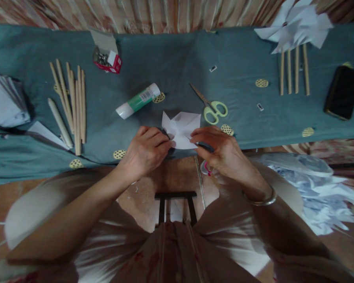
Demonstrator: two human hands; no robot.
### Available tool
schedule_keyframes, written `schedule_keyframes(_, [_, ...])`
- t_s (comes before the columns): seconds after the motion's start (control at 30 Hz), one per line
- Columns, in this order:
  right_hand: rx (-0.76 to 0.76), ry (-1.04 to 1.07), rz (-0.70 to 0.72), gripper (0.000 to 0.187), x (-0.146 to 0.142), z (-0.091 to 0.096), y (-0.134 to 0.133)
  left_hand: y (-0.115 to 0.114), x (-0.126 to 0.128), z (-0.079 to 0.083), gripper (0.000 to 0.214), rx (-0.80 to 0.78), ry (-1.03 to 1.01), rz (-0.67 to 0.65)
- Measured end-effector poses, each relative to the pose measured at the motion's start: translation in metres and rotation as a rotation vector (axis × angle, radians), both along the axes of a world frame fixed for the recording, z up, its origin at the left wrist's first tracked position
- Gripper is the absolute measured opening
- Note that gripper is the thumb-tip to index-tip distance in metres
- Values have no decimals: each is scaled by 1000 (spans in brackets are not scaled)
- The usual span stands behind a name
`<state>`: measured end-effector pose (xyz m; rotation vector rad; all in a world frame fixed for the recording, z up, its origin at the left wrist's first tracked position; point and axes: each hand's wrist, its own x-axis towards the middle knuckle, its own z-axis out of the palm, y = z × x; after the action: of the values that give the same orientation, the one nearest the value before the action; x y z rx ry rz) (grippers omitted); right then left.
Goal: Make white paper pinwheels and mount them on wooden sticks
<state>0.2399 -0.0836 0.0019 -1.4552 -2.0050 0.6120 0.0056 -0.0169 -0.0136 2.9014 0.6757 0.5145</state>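
A small white paper piece (182, 125), cut and partly folded like a pinwheel, is held up at the near edge of the table. My left hand (149, 149) pinches its left lower side between thumb and finger. On the opposite side, the fingers of my right hand (220, 149) close on the paper's right edge. Just beyond the paper lie scissors (212, 111) with pale green handles, blades pointing away to the left. A green and white glue stick (138, 100) rests on its side, further left.
Several wooden sticks (76, 106) and a stack of white paper (6, 100) lie at the left. A red box of metal pins (107, 59) stands open behind. Finished pinwheels (295, 27) and a black phone (343, 92) are at the right. A bag of paper scraps (321, 192) sits below.
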Motion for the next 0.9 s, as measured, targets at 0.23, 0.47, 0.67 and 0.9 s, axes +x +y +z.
schedule_keyframes(0.23, [-8, 105, 28, 11, -7, -1, 3, -6, 2, 1, 16, -6, -24, -15])
schedule_keyframes(0.47, [10, 108, -151, 11, -16, -15, 10, -13, 8, -3, 20, -17, -113, -27])
schedule_keyframes(0.67, [15, 34, -200, 11, -21, -20, 13, -13, 9, -7, 23, -64, -87, -51])
schedule_keyframes(0.9, [-7, -14, -197, 9, -22, -20, 14, -14, 11, -8, 22, -122, -73, -55])
